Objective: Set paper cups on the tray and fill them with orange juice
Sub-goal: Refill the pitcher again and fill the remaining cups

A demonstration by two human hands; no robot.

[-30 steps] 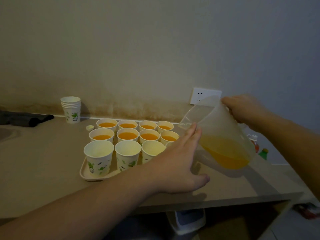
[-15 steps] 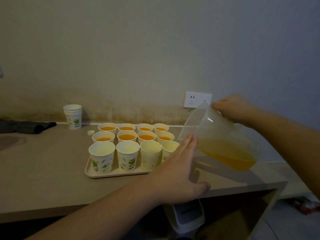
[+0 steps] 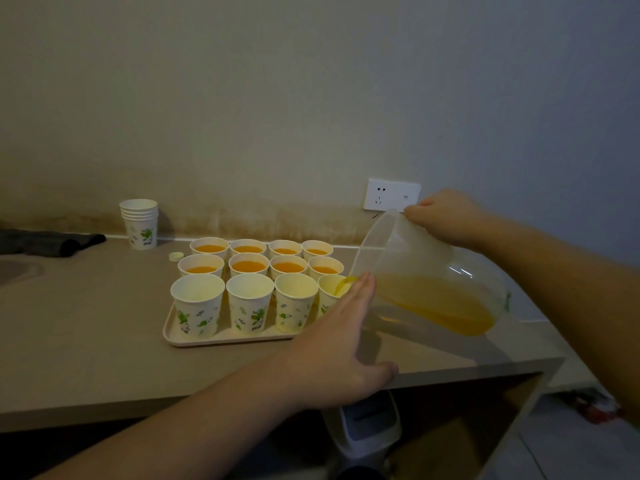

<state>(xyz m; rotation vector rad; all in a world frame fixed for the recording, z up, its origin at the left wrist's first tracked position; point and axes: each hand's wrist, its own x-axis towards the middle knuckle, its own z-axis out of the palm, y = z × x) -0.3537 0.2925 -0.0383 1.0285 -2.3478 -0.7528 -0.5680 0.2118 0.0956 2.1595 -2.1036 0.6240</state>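
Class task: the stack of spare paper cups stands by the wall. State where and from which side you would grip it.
Grip the stack of spare cups round its lower wall, coming from the front: it stands upright, the wall is close behind, and pulling at the top rim would probably lift off only one cup.

The left hand (image 3: 341,344) hides part of the front-right cup (image 3: 329,289).

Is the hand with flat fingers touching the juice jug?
Touching. The head view shows the left hand with straight fingers lying flat against the jug side, no gap.
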